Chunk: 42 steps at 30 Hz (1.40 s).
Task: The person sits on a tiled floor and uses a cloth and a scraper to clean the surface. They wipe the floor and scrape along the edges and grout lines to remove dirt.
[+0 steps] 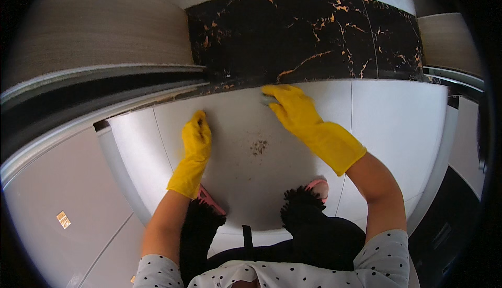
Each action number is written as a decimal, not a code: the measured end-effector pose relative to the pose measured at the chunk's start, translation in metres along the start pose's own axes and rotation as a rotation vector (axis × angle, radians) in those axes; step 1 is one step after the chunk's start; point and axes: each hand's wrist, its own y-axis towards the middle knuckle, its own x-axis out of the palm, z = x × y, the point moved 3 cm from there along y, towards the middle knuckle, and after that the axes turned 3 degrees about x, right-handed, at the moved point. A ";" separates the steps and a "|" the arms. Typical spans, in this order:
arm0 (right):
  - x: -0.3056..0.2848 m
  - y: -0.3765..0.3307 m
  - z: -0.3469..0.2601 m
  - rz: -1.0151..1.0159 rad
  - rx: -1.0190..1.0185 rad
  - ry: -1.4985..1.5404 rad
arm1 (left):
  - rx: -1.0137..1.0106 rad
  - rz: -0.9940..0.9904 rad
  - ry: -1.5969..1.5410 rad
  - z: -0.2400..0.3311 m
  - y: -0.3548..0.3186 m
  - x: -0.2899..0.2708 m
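Note:
Both of my hands wear long yellow rubber gloves. My right hand (295,107) reaches to the edge where the pale floor tiles (308,89) meet a black marble strip. Its fingers are curled over a small grey-green piece (268,99), perhaps a cloth or pad; most of it is hidden under the glove. My left hand (197,135) hovers over or rests on the tiles at the left, fingers bent together. A dark spot shows at its fingertips, too small to name. Between the hands and nearer to me lies a patch of brown crumbs (258,147).
The black marble strip (272,31) with orange veins crosses the far side. A sliding-door track (104,86) runs along the left, and a wood-toned panel (104,21) stands behind it. My feet in pink slippers (212,202) are close to the crumbs. A dark cabinet (444,225) is at right.

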 end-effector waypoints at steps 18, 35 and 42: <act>0.089 0.219 -0.062 -0.075 -0.268 -0.477 | 0.021 -0.020 0.212 -0.001 0.001 0.030; 0.071 0.310 -0.049 0.232 -0.132 -0.423 | 0.040 -0.055 0.212 0.001 0.008 0.028; 0.094 0.220 -0.057 -0.228 -0.270 -0.422 | 0.028 -0.036 0.221 -0.010 0.000 0.024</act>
